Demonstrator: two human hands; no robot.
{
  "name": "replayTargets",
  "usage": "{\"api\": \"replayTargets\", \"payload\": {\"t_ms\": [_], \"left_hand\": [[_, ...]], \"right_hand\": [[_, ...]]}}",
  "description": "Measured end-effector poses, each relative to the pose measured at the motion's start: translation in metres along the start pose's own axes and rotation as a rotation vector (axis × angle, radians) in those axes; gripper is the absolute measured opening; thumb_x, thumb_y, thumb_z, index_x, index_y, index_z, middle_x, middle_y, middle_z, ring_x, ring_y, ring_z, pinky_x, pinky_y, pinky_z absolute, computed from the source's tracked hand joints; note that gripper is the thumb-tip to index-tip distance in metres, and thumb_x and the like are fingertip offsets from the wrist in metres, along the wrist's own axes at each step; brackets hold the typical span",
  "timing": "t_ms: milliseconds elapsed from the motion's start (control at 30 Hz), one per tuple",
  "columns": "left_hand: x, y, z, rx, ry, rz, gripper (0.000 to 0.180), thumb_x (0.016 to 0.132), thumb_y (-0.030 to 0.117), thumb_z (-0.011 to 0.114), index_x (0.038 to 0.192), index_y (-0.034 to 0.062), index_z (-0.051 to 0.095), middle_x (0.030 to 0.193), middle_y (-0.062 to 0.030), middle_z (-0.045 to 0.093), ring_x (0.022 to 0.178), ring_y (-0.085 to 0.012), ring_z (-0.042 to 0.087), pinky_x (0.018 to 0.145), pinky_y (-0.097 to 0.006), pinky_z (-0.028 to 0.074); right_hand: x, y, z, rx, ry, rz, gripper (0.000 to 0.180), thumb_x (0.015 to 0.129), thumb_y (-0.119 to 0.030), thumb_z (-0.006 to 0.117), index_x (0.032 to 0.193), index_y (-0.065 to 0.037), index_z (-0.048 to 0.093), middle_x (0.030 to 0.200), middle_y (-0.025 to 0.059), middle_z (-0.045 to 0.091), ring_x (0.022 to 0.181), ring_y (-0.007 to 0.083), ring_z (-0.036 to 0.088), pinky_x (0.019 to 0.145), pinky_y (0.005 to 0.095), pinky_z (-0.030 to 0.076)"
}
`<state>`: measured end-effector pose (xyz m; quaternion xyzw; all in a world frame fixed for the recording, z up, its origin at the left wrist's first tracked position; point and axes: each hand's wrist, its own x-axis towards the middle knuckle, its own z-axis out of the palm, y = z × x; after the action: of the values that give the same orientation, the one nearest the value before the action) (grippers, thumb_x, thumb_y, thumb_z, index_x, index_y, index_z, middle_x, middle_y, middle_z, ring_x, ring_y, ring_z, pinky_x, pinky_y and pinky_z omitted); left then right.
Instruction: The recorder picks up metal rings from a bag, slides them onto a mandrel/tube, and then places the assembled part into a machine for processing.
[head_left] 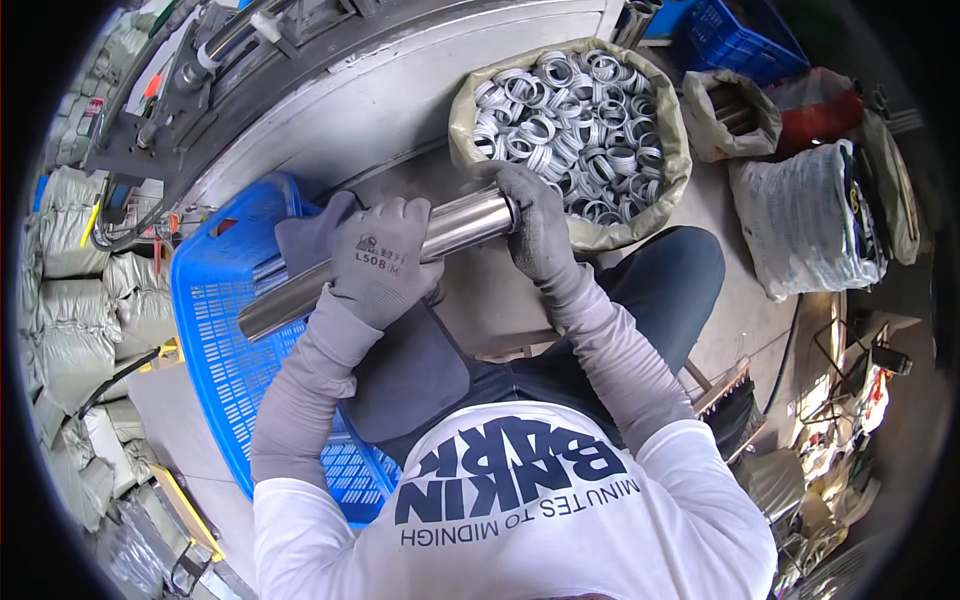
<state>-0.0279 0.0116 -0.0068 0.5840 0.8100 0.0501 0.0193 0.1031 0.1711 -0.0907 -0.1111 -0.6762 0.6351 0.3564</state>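
A shiny metal tube (465, 226) slants across in front of me, its left end lower and nearer. My left hand (385, 258), in a grey work glove, is wrapped around the tube near its middle. At the tube's right end is my right hand (538, 222), also gloved, with its fingers closed over the rim. A dark edge shows there, but the fingers hide what it is. The left part of the tube passes above a blue plastic basket (212, 325), in which more metal tubes (268, 270) lie. Just beyond my right hand stands an open sack (668, 200) full of pale metal rings (570, 130).
A grey machine (400, 85) runs along the far left. Several sacks (730, 115) and a blue crate (745, 45) stand at the far right. Wrapped bundles (75, 310) are stacked at the left edge. A dark pad (412, 375) lies beside my lap.
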Motion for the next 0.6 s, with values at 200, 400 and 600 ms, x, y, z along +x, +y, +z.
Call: {"api": "replayTargets", "payload": {"t_ms": [200,400,600], "left_hand": [[0.007,0.007,0.002,0.047,-0.021,0.021,0.042,0.071,0.027,0.081,0.104,0.0093,0.062,0.093,-0.0099,0.067,0.09,-0.0263,0.07,0.081,-0.042,0.054],[0.006,0.007,0.002,0.025,-0.043,0.017,0.044,0.073,0.026,0.08,0.108,0.0073,0.062,0.098,-0.0121,0.067,0.095,-0.0306,0.068,0.086,-0.044,0.053],[0.008,0.01,0.003,0.111,-0.071,0.03,0.044,0.072,0.03,0.086,0.103,0.0096,0.061,0.097,-0.0093,0.068,0.094,-0.0251,0.07,0.084,-0.039,0.053]], "right_hand": [[0.002,0.005,-0.009,-0.411,0.005,-0.12,0.042,0.105,-0.026,0.04,0.113,0.003,0.07,0.103,0.0169,0.073,0.096,0.0296,0.07,0.088,0.0347,0.054],[0.0,0.008,0.001,-0.422,0.046,-0.087,0.03,0.1,-0.013,0.046,0.111,0.002,0.069,0.103,0.0177,0.072,0.093,0.0337,0.071,0.085,0.0388,0.056],[-0.006,0.001,0.016,-0.178,0.107,0.26,0.03,0.103,-0.014,0.046,0.113,0.004,0.068,0.097,0.0128,0.07,0.083,0.0257,0.068,0.079,0.0378,0.055]]}}
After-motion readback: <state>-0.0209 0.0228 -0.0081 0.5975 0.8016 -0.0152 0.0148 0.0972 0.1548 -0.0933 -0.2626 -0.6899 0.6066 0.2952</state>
